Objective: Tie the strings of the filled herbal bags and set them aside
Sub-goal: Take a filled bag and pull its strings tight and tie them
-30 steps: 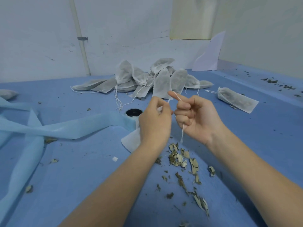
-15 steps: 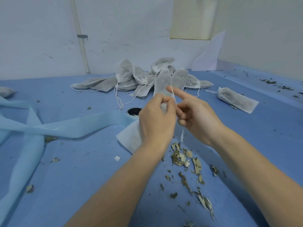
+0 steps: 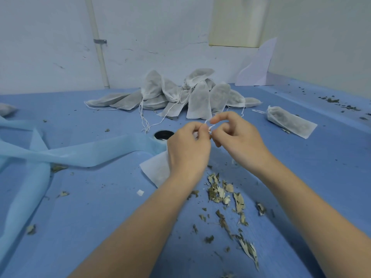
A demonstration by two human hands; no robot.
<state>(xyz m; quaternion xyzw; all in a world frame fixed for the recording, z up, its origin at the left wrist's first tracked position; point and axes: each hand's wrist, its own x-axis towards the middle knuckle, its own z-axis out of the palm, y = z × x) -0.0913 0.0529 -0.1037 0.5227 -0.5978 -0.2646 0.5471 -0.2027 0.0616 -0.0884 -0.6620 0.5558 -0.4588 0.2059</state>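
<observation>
Left hand [image 3: 188, 151]: grip pinching the white string [image 3: 208, 125], herbal bag [image 3: 157, 170] beneath it, low over the blue table [image 3: 100, 207].
Right hand [image 3: 239, 137]: grip pinching the same string.
Pile of bags [image 3: 180, 93]: farther back.

White herbal bag [image 3: 155, 171] mid-table, strings [image 3: 208, 125] pinched above.

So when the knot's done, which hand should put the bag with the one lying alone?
Probably the right hand: the lone bag lies on its side, and the left hand would have to cross over.
</observation>
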